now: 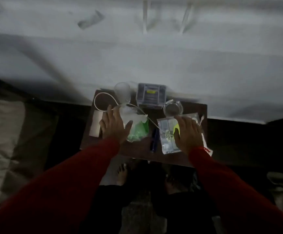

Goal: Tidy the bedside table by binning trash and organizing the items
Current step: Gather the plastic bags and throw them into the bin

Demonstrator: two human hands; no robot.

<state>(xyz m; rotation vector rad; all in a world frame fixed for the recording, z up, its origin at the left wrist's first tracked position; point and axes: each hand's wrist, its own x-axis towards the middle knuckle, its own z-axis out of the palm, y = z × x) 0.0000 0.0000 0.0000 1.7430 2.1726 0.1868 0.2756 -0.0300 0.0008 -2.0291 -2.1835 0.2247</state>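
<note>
A dark wooden bedside table [137, 149] stands against a white wall. My left hand [114, 126] hovers open, fingers spread, over the table's left side, beside a crumpled clear and green plastic wrapper [137, 127]. My right hand [187, 132] lies flat with spread fingers on a clear printed packet [167, 132] with a yellow-green patch. A white cable [103, 102] loops at the back left. A clear glass [123, 91] and a small glass jar [172, 108] stand behind the hands. A blue pen [154, 141] lies between the wrapper and the packet.
A clear plastic organizer box [150, 95] stands at the back middle. A pale flat card or pad [96, 123] lies at the table's left edge. A bed with light bedding [3, 132] is to the left. My bare feet [122, 174] show below the table. The frame is dim and blurred.
</note>
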